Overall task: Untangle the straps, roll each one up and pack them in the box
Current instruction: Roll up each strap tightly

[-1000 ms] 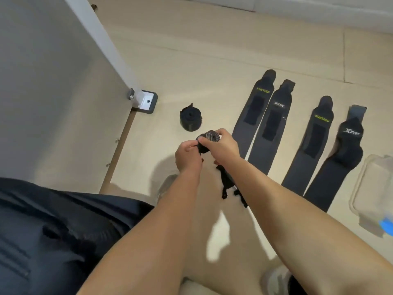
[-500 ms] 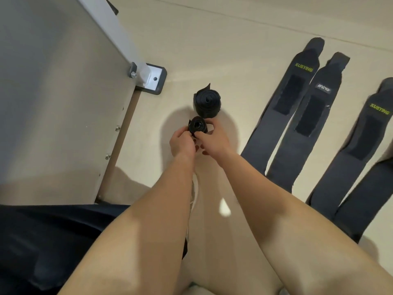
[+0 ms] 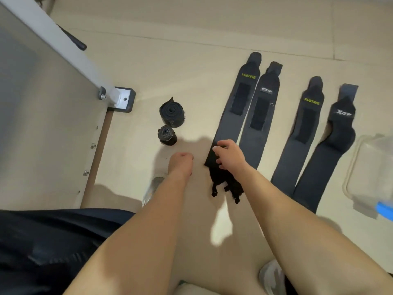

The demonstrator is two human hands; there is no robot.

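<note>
Two rolled black straps stand on the floor: a larger roll point(image 3: 171, 113) and a smaller roll point(image 3: 167, 135) just in front of it. Several flat black straps lie side by side to the right. My right hand point(image 3: 228, 155) is over the near end of the leftmost flat strap point(image 3: 234, 116), its bent fingertips touching the fabric, which still lies flat. My left hand point(image 3: 180, 163) hovers loosely curled beside it and holds nothing. A small tangled black strap with buckles point(image 3: 225, 186) lies under my right wrist. The clear plastic box point(image 3: 361, 167) sits at the right edge.
A pale panel with a white frame and metal foot bracket point(image 3: 122, 99) fills the left side. The box has a blue clip point(image 3: 385, 209). My shoes point(image 3: 153, 188) show near my arms, and dark clothing covers the lower left.
Both hands let go of the smaller roll, which now stands beside the larger one. My right hand moved right onto the leftmost flat strap's near end; my left hand pulled back.
</note>
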